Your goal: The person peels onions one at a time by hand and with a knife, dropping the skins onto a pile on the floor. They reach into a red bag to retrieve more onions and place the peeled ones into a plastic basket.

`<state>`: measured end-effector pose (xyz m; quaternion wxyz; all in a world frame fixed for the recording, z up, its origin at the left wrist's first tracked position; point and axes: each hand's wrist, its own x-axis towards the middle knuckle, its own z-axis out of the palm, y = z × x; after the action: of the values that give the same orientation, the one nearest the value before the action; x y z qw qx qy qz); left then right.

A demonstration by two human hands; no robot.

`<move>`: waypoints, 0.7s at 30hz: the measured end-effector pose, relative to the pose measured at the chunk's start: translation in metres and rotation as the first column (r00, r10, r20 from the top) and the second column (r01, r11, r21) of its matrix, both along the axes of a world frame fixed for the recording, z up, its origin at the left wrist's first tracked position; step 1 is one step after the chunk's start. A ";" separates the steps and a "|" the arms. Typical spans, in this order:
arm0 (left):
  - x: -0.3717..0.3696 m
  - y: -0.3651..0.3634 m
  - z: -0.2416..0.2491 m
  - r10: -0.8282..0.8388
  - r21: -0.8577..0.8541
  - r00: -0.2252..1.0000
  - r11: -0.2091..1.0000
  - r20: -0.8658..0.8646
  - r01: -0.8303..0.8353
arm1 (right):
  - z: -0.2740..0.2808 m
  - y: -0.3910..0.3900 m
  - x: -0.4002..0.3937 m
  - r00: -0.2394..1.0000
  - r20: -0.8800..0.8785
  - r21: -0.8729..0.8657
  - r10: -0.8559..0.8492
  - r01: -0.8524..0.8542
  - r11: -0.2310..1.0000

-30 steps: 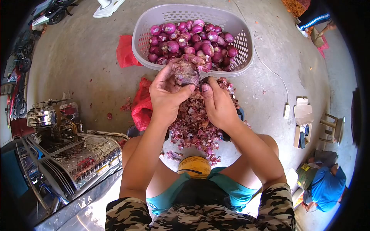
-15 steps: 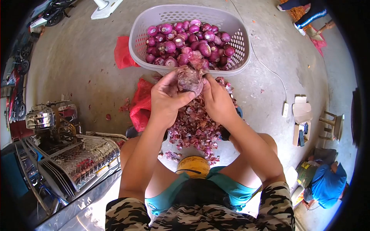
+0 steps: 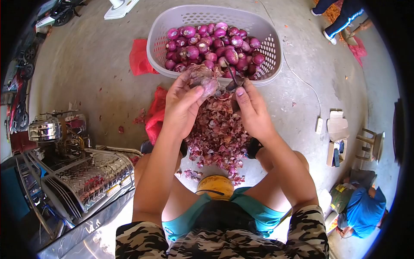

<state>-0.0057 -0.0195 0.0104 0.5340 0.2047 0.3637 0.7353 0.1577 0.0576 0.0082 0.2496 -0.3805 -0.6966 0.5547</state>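
Note:
My left hand [image 3: 180, 101] is closed round a large onion [image 3: 204, 80] with dry, papery brown-purple skin. To its right, my right hand [image 3: 252, 107] grips a small knife [image 3: 231, 72] by its dark handle, blade pointing up and to the left. Blade and onion are apart. Just beyond both hands stands a grey plastic basket [image 3: 165, 17] holding several shiny purple onions [image 3: 192, 52]. Beneath my hands a heap of loose onion skins [image 3: 217, 134] lies on the floor between my feet.
Red mesh bags [image 3: 140, 58] lie left of the basket and by my left knee. A yellow container [image 3: 215, 187] stands between my legs. Metal equipment [image 3: 86, 177] is at left. A cable and power strip [image 3: 319, 124], a cardboard box and a stool are at right. Other people are at the right.
My hands have moved apart, the onion shifting left with my left hand. The knife in my right hand now shows clearly. At top right, the other person's legs have shifted left.

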 end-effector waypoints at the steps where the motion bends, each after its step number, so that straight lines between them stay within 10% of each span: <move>1: 0.002 0.002 -0.001 0.033 -0.027 0.999 0.999 0.001 -0.033 | 0.001 -0.001 -0.001 1.000 -0.012 0.019 0.013 -0.013 1.000; 5: 0.006 0.005 -0.008 0.089 -0.093 0.996 0.992 0.028 -0.086 | 0.002 -0.008 -0.005 0.999 -0.047 0.218 0.009 0.002 0.976; 8: 0.011 0.004 -0.009 0.068 -0.086 0.992 0.995 0.104 -0.059 | 0.012 -0.006 -0.006 0.997 0.073 0.164 0.020 -0.032 0.986; 15: 0.018 0.006 -0.008 0.012 0.010 0.966 1.000 0.259 -0.015 | 0.001 0.001 -0.017 0.963 -0.258 -0.042 -0.081 0.073 0.996; 21: 0.020 0.006 -0.007 0.003 0.032 0.995 1.000 -0.103 0.000 | 0.009 0.005 -0.010 0.944 -0.283 -0.348 -0.170 0.065 0.935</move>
<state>0.0141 -0.0134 0.0035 0.5105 0.2506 0.3794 0.7299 0.1474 0.0624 0.0170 0.3203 -0.3674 -0.5207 0.7009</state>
